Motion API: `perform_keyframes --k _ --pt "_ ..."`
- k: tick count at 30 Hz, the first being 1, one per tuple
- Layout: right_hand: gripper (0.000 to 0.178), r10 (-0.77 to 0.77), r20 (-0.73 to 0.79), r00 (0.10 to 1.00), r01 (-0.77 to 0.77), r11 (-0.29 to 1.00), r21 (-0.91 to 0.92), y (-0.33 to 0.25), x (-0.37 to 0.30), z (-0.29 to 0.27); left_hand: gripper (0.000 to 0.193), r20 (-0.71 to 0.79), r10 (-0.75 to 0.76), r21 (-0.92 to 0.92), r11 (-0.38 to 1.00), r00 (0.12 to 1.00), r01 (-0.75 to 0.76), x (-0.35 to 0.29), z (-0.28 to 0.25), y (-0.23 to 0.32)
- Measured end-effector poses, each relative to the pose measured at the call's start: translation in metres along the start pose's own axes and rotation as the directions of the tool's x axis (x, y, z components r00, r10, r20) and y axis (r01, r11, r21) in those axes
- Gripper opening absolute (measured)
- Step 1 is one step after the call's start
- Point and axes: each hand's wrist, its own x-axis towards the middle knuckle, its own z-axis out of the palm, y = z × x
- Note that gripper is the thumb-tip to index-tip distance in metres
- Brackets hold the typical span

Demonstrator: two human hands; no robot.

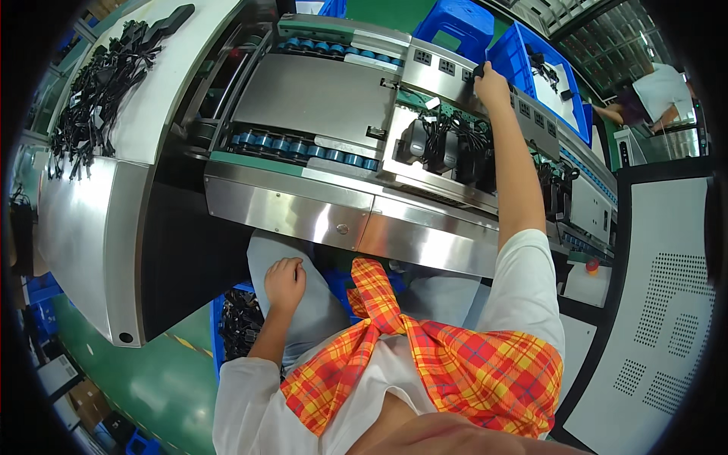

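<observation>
My left hand (285, 283) rests on my left thigh, back upward, fingers loosely curled; I see nothing held in it, though I can't tell what the palm hides. Just past my knees runs the steel front of the conveyor (292, 203). It would serve me better, I think, to bring that idle hand up and keep the leads apart while the other works.

Beyond the steel edge, the black adapters (414, 141) stand side by side on a carrier plate: blocky, round-cornered cases, the left-most with a soft sheen. Their thin black cables (472, 130) bunch in loops over and between them, so I can't count the cases surely. A plug caught under a neighbour's loop could drag it, I judge, so a lead should be lifted free first.

Farther off, my right hand (494, 88) is at the socket strip (446, 70), fingers drawn in round a small dark piece (478, 70). It looks like a plug or adapter end, mostly covered; I can't tell whether it is seated. To do this well, I'd square the pins to the slots, press straight by the body, and never pull on the cord.

Behind the strip are a blue stool (457, 27) and a blue bin (516, 67).
</observation>
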Motion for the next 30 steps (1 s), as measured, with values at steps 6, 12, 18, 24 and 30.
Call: perform_keyframes --k 6,12,18,24,30 --pt "0.054 0.031 -0.159 0.987 -0.037 0.999 -0.032 -0.008 -0.012 0.015 0.009 -0.032 0.021 0.011 1.0 0.999 -0.021 0.0 0.0 0.004" --pt "0.058 0.027 -0.089 0.996 -0.024 0.999 0.027 0.001 -0.023 0.016 0.008 -0.089 0.047 0.005 0.999 0.995 -0.047 -0.003 0.001 0.005" --pt "0.056 0.041 -0.009 0.999 -0.041 0.999 0.01 0.0 -0.007 0.007 0.008 -0.099 0.065 -0.002 0.998 0.993 -0.065 -0.007 0.001 0.005" --pt "0.053 0.057 0.002 0.998 -0.056 0.997 -0.053 -0.029 -0.004 0.012 0.007 -0.076 0.053 0.041 0.998 0.996 -0.05 -0.004 0.0 0.008" --pt "0.054 0.076 -0.038 0.996 -0.076 0.997 0.011 -0.026 -0.006 0.014 0.008 -0.057 0.034 0.016 0.999 0.998 -0.033 -0.005 -0.002 0.004"
